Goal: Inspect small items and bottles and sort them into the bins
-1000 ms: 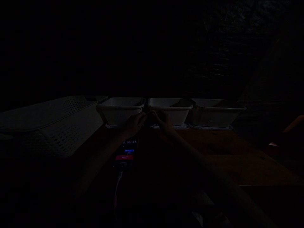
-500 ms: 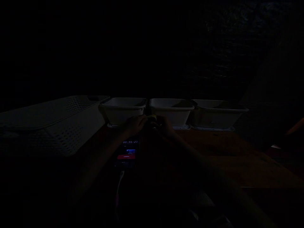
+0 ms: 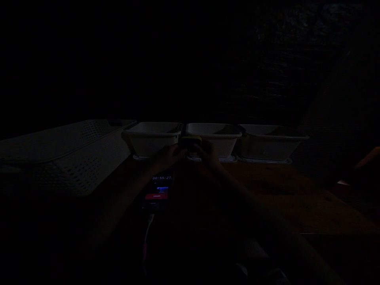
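Note:
The scene is very dark. Between my two hands is a small dark object with a yellow-green edge; its kind cannot be made out. My left hand closes on its left side, and my right hand grips its right side. Both hands are held up in front of the white tubs, near the gap between the left tub and the middle tub. Most of my fingertips are lost in shadow. Below my left wrist a lit phone lies on the wooden table.
A third white tub stands at the right of the row. On the left is a large white perforated basket. A white cable runs from the phone toward me. Another person's arm shows at the far right.
The object between my hands has turned: a thin edge showed first, then a yellow-green band, now a broader dark face with a yellow-green upper edge. My hands stay in nearly the same place.

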Demonstrator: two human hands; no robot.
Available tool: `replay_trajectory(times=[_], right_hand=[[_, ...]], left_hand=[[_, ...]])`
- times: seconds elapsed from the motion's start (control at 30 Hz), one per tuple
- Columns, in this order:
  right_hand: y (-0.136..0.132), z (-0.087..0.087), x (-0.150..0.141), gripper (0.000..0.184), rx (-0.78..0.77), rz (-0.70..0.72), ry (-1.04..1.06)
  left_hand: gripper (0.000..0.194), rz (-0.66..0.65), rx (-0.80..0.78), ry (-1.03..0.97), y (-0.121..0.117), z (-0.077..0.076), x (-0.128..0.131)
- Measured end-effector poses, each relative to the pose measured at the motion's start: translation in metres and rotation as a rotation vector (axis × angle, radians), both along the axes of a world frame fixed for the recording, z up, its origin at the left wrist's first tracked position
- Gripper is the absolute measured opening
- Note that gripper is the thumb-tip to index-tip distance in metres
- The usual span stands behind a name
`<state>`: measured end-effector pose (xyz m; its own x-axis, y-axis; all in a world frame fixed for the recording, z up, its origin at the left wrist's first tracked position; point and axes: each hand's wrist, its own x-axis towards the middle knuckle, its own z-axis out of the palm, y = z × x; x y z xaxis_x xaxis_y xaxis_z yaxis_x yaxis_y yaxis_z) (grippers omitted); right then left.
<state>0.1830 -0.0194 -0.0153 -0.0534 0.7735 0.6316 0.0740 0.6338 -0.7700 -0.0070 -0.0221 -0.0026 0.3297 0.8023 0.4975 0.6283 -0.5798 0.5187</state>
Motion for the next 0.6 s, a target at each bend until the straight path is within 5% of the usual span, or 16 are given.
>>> replay_trajectory(times=[0.17,0.4,0.6], right_hand=[[-0.002,0.001,-0.003,0.041,-0.024,0.041,-0.01],[-0.01,0.002,-0.005,0.05,0.04,-0.12,-0.061],[-0.021,0.008,0.003,0.061,0.262,-0.228,-0.443]], left_hand=[[0.04,0.002,0.068,-0.02,-0.003,0.004,0.002],[0.042,0.04,0.084,-0.021,-0.001,0.003,0.003],[0.043,0.054,0.092,-0.008,-0.001,0.002,0.003]])
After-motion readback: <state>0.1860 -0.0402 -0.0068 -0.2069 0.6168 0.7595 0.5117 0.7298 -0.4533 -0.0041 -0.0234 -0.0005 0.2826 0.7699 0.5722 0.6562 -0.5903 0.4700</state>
